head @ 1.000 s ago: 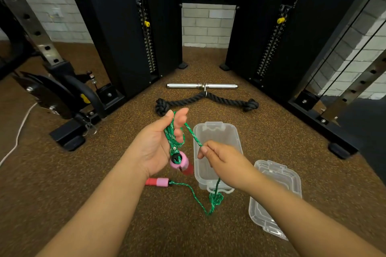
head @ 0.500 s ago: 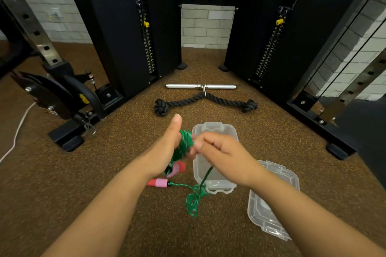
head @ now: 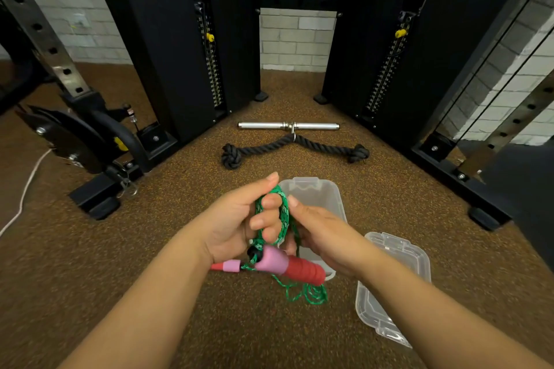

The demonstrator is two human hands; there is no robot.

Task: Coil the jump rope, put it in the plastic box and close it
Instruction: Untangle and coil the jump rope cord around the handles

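While both arms reach out over the brown speckled floor point(head: 126, 263), the left hand point(head: 236, 225) has green loops of the jump rope point(head: 283, 213) wound around its curled fingers point(head: 268, 220), thumb stretched up and forward. One handle point(head: 289, 265), pink at the cord end and red beyond, hangs just below that hand, lying crosswise. The second handle point(head: 227, 266) rests on the floor behind it, and loose cord point(head: 305, 293) trails in a small tangle on the floor beneath. The right hand point(head: 323, 237) is closed beside the coil, its fingertips pressed against the strands; exactly how it pinches them I cannot tell. The clear plastic box point(head: 317, 192) stands open on the floor directly beyond the hands, and its lid point(head: 395, 287) lies on the floor to the right, near the box and partly under the right forearm. Farther off, toward the black machine's base, lie a black rope attachment point(head: 295, 148) and a metal bar point(head: 287, 126).
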